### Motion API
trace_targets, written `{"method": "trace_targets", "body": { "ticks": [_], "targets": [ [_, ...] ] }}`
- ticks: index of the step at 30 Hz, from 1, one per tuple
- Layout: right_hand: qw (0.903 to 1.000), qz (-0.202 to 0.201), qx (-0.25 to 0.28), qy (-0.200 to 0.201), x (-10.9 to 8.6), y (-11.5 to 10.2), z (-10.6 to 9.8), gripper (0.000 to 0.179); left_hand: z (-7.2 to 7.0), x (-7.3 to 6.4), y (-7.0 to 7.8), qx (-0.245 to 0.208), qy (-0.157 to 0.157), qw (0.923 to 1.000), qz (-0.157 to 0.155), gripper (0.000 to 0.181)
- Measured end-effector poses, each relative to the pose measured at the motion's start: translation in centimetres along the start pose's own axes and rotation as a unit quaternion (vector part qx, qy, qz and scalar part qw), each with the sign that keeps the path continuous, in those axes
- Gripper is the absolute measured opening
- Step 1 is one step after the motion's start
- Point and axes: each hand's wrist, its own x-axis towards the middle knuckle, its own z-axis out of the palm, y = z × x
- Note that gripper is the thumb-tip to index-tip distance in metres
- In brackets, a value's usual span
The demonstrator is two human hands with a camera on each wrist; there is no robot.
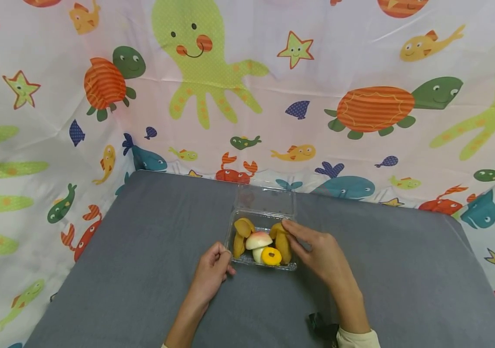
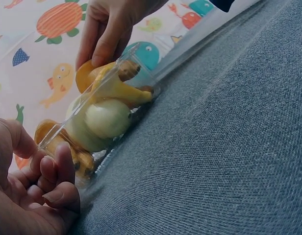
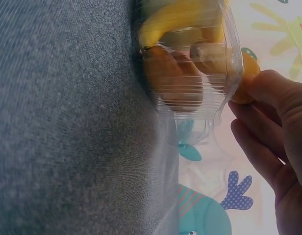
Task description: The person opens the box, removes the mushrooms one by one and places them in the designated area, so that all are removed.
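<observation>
A clear plastic clamshell box (image 1: 290,267) sits on the cloth, its transparent lid (image 1: 264,200) folded back. My left hand (image 1: 212,266) pinches the box rim at the front left corner; other fingers are curled beneath. With thumb and fingertips, my right hand (image 1: 323,251) pinches a brownish-yellow toy mushroom (image 3: 249,78) at the box's right side, its edge above the rim. Inside, a pink-and-white capped mushroom (image 1: 258,240) stands in the middle. A bright yellow piece with a dark centre (image 1: 271,256) is in front of it, and brownish-yellow mushrooms (image 1: 242,227) fill the left side.
Dark grey cloth (image 1: 151,290) covers the table around the box. Behind and at both sides hangs a white curtain (image 1: 273,96) printed with sea animals, meeting the table's back edge near the lid. A dark strap (image 1: 323,328) shows by the right sleeve (image 1: 358,338).
</observation>
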Motion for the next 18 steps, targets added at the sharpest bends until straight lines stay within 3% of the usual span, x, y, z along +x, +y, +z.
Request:
{"method": "trace_targets", "body": {
  "ticks": [18],
  "targets": [
    [0.9983,0.002,-0.009,0.058,0.30,0.14,-0.39,0.054,-0.04,-0.03,0.01,0.001,0.000,1.0000,0.001,0.020]
  ]
}}
